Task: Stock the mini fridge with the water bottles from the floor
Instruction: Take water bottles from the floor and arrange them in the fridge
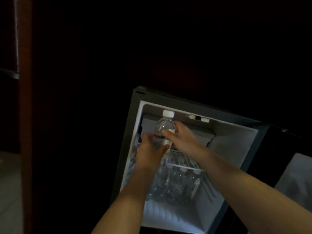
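Observation:
The mini fridge (236, 149) stands open and lit in a dark room. Both my hands hold one clear water bottle (164, 125) with a white cap, upright at the left of the white wire shelf (182, 161), its cap close under the fridge ceiling. My left hand (150, 149) grips its lower part from the left. My right hand (180, 137) wraps its label from the right. Below the shelf several more water bottles (175, 181) fill the fridge floor.
The fridge door (293, 179) hangs open at the right. A small freezer box (202, 134) sits at the top behind the bottle. A dark wooden panel (25, 115) stands at the left, with pale floor tiles (8, 191) beside it.

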A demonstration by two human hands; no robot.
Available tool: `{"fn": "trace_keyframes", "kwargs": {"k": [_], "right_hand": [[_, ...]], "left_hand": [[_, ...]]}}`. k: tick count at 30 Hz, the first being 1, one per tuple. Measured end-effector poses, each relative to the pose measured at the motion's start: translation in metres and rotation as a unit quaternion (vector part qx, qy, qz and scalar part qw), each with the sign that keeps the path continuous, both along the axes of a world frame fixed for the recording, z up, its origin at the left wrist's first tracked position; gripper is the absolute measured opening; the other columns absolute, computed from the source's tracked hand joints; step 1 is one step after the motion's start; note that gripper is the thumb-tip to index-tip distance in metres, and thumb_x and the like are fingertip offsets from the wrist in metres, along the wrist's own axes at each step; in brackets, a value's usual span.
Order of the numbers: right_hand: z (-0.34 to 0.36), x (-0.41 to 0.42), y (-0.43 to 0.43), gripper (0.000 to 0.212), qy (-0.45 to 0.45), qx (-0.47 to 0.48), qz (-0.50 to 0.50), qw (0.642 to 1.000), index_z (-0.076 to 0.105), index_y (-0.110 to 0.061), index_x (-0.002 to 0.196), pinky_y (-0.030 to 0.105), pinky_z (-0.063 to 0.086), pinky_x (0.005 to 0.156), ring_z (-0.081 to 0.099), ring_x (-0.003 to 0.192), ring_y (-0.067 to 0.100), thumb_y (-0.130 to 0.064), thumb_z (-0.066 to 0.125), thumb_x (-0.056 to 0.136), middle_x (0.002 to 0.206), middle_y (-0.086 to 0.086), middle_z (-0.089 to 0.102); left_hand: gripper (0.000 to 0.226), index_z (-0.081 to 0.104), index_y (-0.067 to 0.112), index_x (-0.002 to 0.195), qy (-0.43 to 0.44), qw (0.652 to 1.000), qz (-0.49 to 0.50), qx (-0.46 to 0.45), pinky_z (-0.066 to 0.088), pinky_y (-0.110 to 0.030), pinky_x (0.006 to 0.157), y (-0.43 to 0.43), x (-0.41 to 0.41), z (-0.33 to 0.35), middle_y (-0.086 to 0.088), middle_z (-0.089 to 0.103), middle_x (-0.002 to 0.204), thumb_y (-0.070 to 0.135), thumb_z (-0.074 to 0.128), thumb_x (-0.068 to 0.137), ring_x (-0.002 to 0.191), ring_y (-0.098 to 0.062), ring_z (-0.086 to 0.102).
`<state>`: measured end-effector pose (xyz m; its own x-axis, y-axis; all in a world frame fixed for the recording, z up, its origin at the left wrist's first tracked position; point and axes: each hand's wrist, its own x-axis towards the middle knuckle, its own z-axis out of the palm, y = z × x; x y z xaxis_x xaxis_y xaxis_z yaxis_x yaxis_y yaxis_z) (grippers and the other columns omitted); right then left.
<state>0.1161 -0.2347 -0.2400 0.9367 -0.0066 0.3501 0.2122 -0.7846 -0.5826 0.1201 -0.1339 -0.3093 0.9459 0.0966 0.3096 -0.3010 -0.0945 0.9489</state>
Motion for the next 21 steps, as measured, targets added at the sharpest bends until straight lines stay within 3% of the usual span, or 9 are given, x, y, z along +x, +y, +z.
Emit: {"fn": "trace_keyframes", "kwargs": {"k": [3, 7, 10, 14, 16, 19, 21], "right_hand": [[-0.003, 0.014, 0.001, 0.032, -0.011, 0.015, 0.002, 1.0, 0.053, -0.02, 0.12, 0.011, 0.037, 0.063, 0.056, 0.094, 0.008, -0.036, 0.056, 0.091, 0.102, -0.01, 0.055], [-0.006, 0.029, 0.006, 0.033, -0.019, 0.04, -0.03, 0.999, 0.056, -0.016, 0.119, 0.023, 0.039, 0.075, 0.058, 0.102, 0.017, -0.034, 0.056, 0.091, 0.114, 0.002, 0.062], [-0.004, 0.037, 0.011, 0.039, -0.005, 0.045, -0.047, 0.998, 0.053, -0.011, 0.124, 0.023, 0.036, 0.076, 0.057, 0.109, 0.022, -0.035, 0.054, 0.092, 0.122, 0.008, 0.061], [-0.004, 0.046, 0.019, 0.04, 0.01, 0.042, -0.047, 0.998, 0.05, -0.009, 0.126, 0.022, 0.035, 0.072, 0.051, 0.087, 0.014, -0.034, 0.05, 0.095, 0.118, 0.01, 0.06], [-0.007, 0.053, 0.025, 0.038, 0.012, 0.048, -0.049, 0.998, 0.052, -0.009, 0.124, 0.023, 0.04, 0.071, 0.057, 0.089, 0.018, -0.035, 0.05, 0.095, 0.115, 0.011, 0.062], [-0.011, 0.068, 0.033, 0.04, 0.019, 0.046, -0.053, 0.997, 0.053, -0.012, 0.124, 0.019, 0.036, 0.051, 0.056, 0.073, 0.011, -0.038, 0.05, 0.093, 0.101, 0.006, 0.063], [-0.012, 0.072, 0.036, 0.037, 0.023, 0.053, -0.052, 0.997, 0.054, -0.014, 0.123, 0.017, 0.032, 0.046, 0.053, 0.067, 0.008, -0.036, 0.05, 0.094, 0.098, 0.005, 0.061]], "left_hand": [[0.038, 0.049, 0.019, 0.123, -0.026, 1.0, 0.012, -0.008, 0.045, -0.022, 0.081, -0.003, 0.003, -0.004, 0.001, 0.059, 0.114, 0.013, 0.061, 0.088, 0.104, -0.014, 0.059], [0.042, 0.049, 0.018, 0.131, -0.032, 0.996, 0.068, 0.04, 0.039, -0.027, 0.103, -0.006, 0.011, -0.014, -0.007, 0.044, 0.132, 0.011, 0.056, 0.09, 0.119, -0.021, 0.049], [0.041, 0.047, 0.018, 0.132, -0.023, 0.996, 0.076, 0.038, 0.042, -0.036, 0.106, -0.008, 0.013, -0.021, -0.004, 0.045, 0.134, 0.014, 0.054, 0.091, 0.123, -0.021, 0.048], [0.049, 0.036, 0.021, 0.139, 0.016, 0.998, 0.053, 0.005, 0.045, -0.038, 0.103, -0.012, 0.015, -0.027, -0.001, 0.042, 0.139, 0.009, 0.049, 0.093, 0.125, -0.019, 0.048], [0.057, 0.032, 0.024, 0.141, 0.008, 0.999, 0.042, -0.005, 0.046, -0.04, 0.103, -0.013, 0.017, -0.031, -0.003, 0.04, 0.142, 0.003, 0.048, 0.091, 0.126, -0.022, 0.049], [0.062, 0.026, 0.015, 0.145, 0.022, 0.998, 0.037, 0.039, 0.037, -0.032, 0.109, -0.007, 0.02, -0.035, -0.006, 0.028, 0.15, -0.003, 0.046, 0.089, 0.133, -0.023, 0.038], [0.061, 0.025, 0.013, 0.146, 0.021, 0.998, 0.036, 0.038, 0.035, -0.03, 0.106, -0.004, 0.021, -0.036, -0.008, 0.028, 0.15, -0.002, 0.045, 0.09, 0.135, -0.024, 0.035]]}}
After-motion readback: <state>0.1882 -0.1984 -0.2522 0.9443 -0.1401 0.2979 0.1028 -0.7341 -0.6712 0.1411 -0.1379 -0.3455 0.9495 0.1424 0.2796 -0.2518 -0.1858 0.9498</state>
